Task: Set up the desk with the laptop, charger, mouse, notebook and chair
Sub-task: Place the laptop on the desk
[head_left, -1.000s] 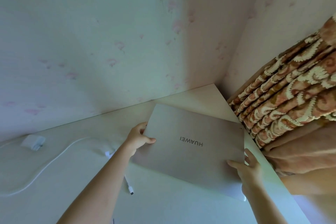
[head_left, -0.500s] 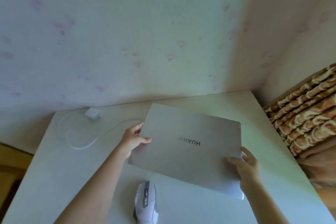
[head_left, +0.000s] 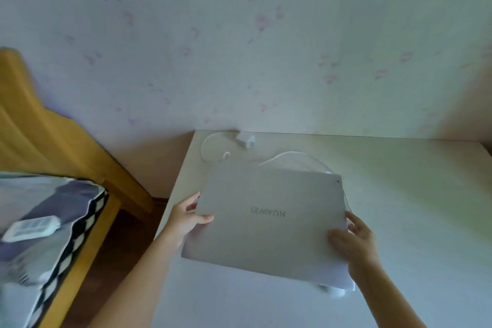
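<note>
A closed silver laptop (head_left: 269, 217) is held over the white desk (head_left: 415, 194), its logo upside down to me. My left hand (head_left: 187, 217) grips its left edge, thumb on the lid. My right hand (head_left: 355, 238) grips its right edge, thumb on top. The white charger brick (head_left: 246, 139) lies at the desk's back left, and its white cable (head_left: 295, 156) loops behind the laptop. A bit of the white mouse (head_left: 334, 291) peeks out under the laptop's near right corner. No notebook or chair is in view.
A wallpapered wall runs behind the desk. To the left stands a wooden bed frame (head_left: 53, 138) with a checked pillow (head_left: 48, 221) and a white remote-like device (head_left: 32, 228) on it. Dark wooden floor (head_left: 127, 242) shows between bed and desk.
My view has swung left, so the bed has come in and the curtain has gone out. The laptop, held in both hands, has shifted left over the desk and now covers most of the mouse.
</note>
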